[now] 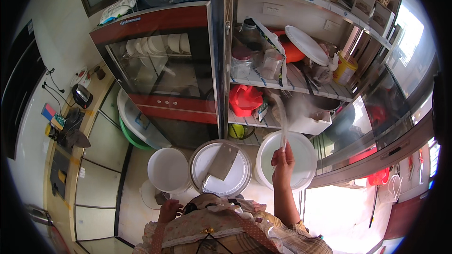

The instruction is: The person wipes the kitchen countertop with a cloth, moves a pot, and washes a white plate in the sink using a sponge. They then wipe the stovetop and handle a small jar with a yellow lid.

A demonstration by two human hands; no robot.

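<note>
My right hand (283, 162) grips the lower end of a long, pale, translucent strip (283, 120), whose material I cannot make out. The strip rises with a slight bend above a round white tub (310, 169) holding pale, cloudy liquid (300, 151). Left of the tub stands a round container with a white lid (238, 180), and a flat rectangular metal blade (224, 162) lies slanted across the lid. Beside that is a white bucket (167, 169) with its top uncovered. My left hand (171, 211) hangs near my apron (197, 218), fingers loosely bent, with nothing visible in it.
A red-framed dish cabinet (176, 113) stands ahead on the left. Metal shelves (293, 81) at right hold jars, a red plastic item (245, 100) and a white box (314, 121). A sliding glass door (388, 151) borders the right; a counter with a kettle (82, 96) runs left.
</note>
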